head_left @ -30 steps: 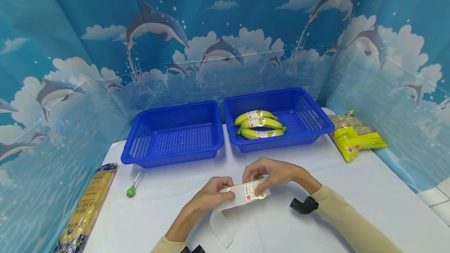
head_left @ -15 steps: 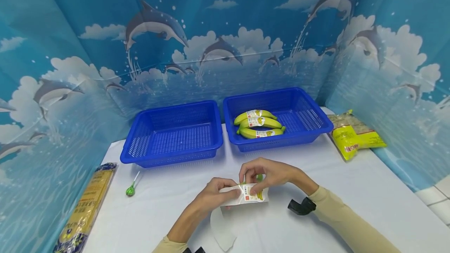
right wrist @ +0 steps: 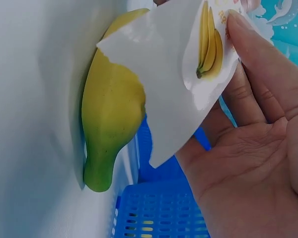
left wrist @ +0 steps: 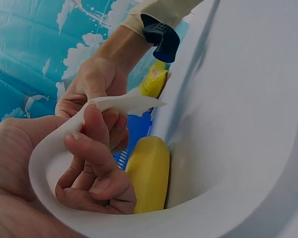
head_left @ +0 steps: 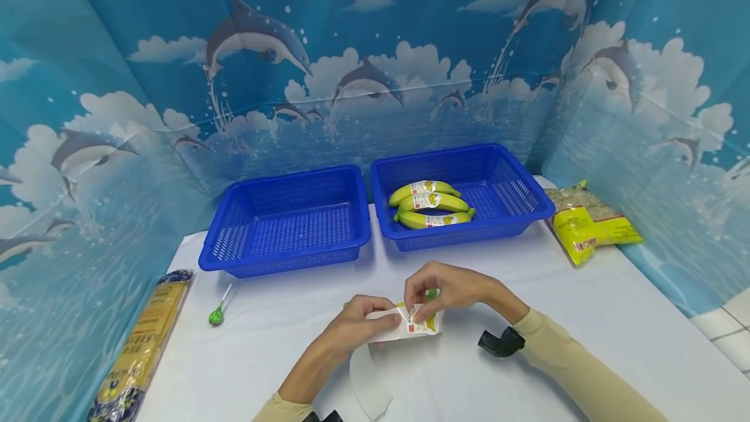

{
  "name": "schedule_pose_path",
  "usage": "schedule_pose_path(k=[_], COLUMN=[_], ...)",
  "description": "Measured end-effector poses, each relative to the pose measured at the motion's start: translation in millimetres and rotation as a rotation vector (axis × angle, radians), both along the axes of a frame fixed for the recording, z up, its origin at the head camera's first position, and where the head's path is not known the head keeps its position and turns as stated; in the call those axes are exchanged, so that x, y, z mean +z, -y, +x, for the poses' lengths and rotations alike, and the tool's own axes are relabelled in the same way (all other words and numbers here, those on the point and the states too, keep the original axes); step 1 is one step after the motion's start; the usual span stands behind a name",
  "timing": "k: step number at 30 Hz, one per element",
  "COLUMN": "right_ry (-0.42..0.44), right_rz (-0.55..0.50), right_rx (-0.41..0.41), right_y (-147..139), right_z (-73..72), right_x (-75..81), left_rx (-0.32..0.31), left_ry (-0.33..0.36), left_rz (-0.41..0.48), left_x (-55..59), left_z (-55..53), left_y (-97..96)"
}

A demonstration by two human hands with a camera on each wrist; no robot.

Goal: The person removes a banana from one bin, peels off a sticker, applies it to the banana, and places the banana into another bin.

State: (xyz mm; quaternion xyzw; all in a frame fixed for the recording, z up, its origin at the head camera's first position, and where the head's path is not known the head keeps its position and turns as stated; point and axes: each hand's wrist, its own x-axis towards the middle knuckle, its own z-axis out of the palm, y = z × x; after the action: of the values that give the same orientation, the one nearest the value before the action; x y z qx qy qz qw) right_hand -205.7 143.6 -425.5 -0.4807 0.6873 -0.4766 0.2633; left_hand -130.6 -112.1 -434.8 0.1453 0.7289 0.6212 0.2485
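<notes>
My left hand [head_left: 359,325] grips a white strip of sticker backing paper [left wrist: 124,103] between thumb and fingers. The strip's tail [head_left: 368,383] curls down onto the white cloth. At its other end is a label printed with bananas [right wrist: 211,44], which my right hand [head_left: 456,288] pinches at its text side. The strip's near end looks torn in the right wrist view. Behind the strip, a yellow banana with a green tip [right wrist: 111,104] lies on the cloth, mostly hidden from the head view. Whether the label has lifted off the backing cannot be told.
At the back right, a blue basket [head_left: 510,217] holds 3 labelled bananas [head_left: 436,202]. Another blue basket [head_left: 293,264] stands to its left. A green lollipop [head_left: 217,316] and a long yellow packet [head_left: 146,344] lie left; a yellow bag [head_left: 586,230] lies right.
The strip has gone from slanting up to the right to nearly level. My left hand has shifted slightly right along it, and my right thumb has moved left over the label's text side.
</notes>
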Motion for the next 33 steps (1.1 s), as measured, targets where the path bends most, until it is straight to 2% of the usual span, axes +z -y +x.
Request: schedule_pose_path(k=[12, 21, 25, 33], right_ry=[0.024, 0.033, 0.044, 0.038], right_rz=[0.053, 0.020, -0.006, -0.036], right_rx=[-0.007, 0.053, 0.081, 0.101], right_y=[-3.5, -5.1, -5.9, -8.6], right_z=[-1.5, -2.6, -2.6, -2.2], right_x=[0.6, 1.6, 4.1, 7.5], left_rx=[0.026, 0.030, 0.013, -0.028], left_ry=[-0.044, -0.072, -0.095, -0.164], left_rz=[-0.051, -0.091, -0.109, -0.215], left_x=[-5.8, -5.8, -6.2, -6.8], left_z=[-1.8, -0.1, 1.9, 10.0], left_y=[-3.3, -3.1, -4.2, -11.8])
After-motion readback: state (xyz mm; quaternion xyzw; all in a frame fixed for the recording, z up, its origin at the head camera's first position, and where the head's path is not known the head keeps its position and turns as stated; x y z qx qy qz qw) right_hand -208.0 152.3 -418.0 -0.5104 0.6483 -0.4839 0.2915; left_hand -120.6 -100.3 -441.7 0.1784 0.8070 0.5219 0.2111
